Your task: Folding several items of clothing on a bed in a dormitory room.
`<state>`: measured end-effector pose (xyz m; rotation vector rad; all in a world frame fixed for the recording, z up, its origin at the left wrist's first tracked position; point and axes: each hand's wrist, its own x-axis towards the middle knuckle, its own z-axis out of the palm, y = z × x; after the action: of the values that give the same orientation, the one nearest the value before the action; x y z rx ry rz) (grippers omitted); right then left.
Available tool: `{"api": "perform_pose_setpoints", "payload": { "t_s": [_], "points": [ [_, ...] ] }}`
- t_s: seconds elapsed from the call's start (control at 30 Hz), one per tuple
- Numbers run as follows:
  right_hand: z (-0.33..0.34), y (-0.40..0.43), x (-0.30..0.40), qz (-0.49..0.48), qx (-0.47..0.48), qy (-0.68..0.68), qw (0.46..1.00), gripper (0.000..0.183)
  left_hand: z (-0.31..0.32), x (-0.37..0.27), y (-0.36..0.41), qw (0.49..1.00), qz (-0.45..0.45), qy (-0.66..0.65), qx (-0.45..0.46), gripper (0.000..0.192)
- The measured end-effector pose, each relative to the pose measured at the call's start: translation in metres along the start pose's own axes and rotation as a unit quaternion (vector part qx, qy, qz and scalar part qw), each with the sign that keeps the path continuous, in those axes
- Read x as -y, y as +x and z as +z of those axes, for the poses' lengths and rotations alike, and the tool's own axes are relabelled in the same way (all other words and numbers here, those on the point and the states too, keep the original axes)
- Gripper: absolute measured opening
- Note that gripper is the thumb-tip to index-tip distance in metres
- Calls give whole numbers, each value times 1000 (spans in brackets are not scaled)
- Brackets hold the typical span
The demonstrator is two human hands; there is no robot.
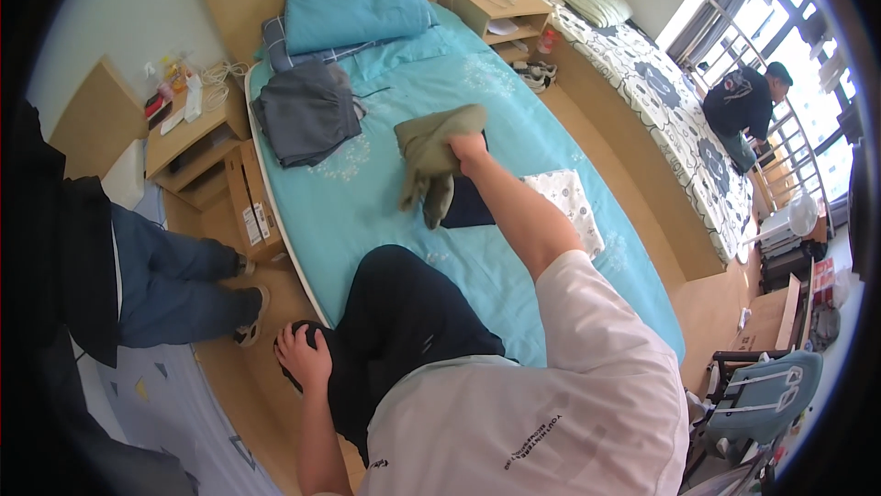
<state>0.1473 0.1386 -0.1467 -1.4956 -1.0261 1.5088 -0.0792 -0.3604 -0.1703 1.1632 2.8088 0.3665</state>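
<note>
My right hand is stretched out over the bed, gripping a bunched olive-green garment whose lower end hangs down in dark folds. Just below it lies a folded navy cloth, partly covered by my forearm. A folded white patterned fabric lies beyond the forearm, also partly hidden. Farther up the bed, a folded grey garment with a dark drawstring lies near the left edge. My left hand rests on my black-clothed left leg, fingers spread and holding nothing. My other knee presses on the turquoise bedsheet.
A turquoise pillow tops a checked navy quilt at the headboard. At left, a person in jeans stands by a nightstand and a cardboard box. Another person bends beside the second bed. A chair stands at lower right.
</note>
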Motion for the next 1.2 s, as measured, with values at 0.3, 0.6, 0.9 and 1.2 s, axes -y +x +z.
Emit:
{"api": "perform_pose_setpoints", "payload": {
  "t_s": [0.3, 0.6, 0.9, 1.2],
  "points": [
    [73, -137, 102, -60, 238, 302, 921, 27, 4, 13, -7, 1000, -15, -3, -7, 33],
    [25, -155, -145, 226, 157, 220, 936, 27, 10, 30, -3, 998, 18, -53, -11, 35],
    [-229, -157, -241, 31, -426, -122, 896, 55, 3, 22, 31, 978, -111, -161, 73, 39],
    [-286, -121, -213, 112, -142, 435, 882, 55, 3, 24, 22, 994, -86, -62, 26, 35]
  ]
}}
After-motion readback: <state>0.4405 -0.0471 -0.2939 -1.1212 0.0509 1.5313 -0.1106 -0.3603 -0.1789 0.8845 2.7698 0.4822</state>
